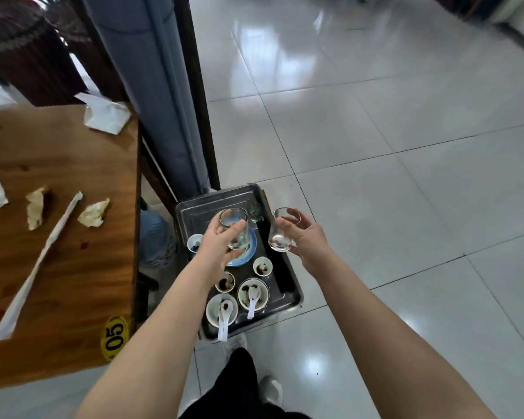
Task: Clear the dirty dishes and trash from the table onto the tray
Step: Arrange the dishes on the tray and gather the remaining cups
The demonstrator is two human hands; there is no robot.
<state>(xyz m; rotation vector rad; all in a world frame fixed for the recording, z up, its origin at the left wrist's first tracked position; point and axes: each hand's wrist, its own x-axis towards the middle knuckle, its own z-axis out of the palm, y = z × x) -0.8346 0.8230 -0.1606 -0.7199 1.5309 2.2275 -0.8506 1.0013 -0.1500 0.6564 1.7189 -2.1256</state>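
- Two drinking glasses are in my grip: the left glass [234,229] in my left hand [215,247], the right glass [282,235] in my right hand [304,238]
- My left fingers [236,228] are wrapped round the wall of one glass, and my right fingers [301,219] are curled round the other near its rim
- I judge both to be light, rigid, smooth and brittle, and slippery if wet. The wall at mid-height is the safest hold, and each should go down base first and gently
- Each glass has its mouth up and its long axis near upright, leaning a little
- The left glass hangs over the blue plate [245,259] on the tray [224,193]. The right glass hangs by the tray's right rim, and the two glasses are apart
- Around them the tray carries dirty bowls [252,293] and white spoons [224,316], so there is china to knock against
- Beside the tray, the worktop [73,282] holds a crumpled napkin [93,213] and a long paper wrapper [37,264], not yet cleared
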